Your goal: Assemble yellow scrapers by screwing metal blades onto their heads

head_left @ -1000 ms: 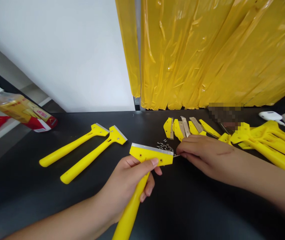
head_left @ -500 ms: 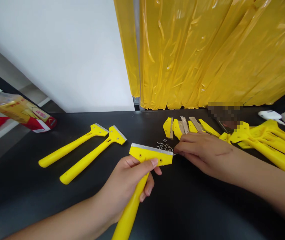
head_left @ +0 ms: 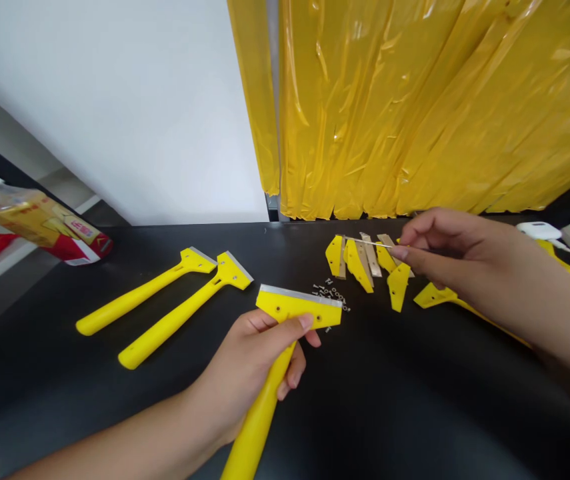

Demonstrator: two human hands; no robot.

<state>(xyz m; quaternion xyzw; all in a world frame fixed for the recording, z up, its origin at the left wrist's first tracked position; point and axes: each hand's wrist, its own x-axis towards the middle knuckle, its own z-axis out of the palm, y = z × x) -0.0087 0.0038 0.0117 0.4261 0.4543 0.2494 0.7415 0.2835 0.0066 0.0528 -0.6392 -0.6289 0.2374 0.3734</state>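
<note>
My left hand [head_left: 265, 353] is closed around the neck of a yellow scraper [head_left: 301, 311], its thumb on the head, which has a metal blade edge and two holes. In a pinch, my right hand [head_left: 439, 243] holds a thin metal rod [head_left: 367, 241] above several yellow plates [head_left: 357, 263] and blade strips [head_left: 371, 255]. Small screws and nuts [head_left: 332, 292] lie scattered just beyond the held scraper's head. Two other scrapers [head_left: 179, 313] [head_left: 197, 261] rest on the black table to the left.
Yellow handles [head_left: 439, 297] lie partly under my right forearm. A bottle [head_left: 47, 220] leans at the far left. White devices [head_left: 539, 231] stand at the back right. Yellow plastic film [head_left: 389, 113] and a white panel [head_left: 129, 113] rise behind the table.
My right hand has moved up and to the right, away from the held scraper's head, and the thin rod now shows in it. My left hand and the scraper have barely shifted.
</note>
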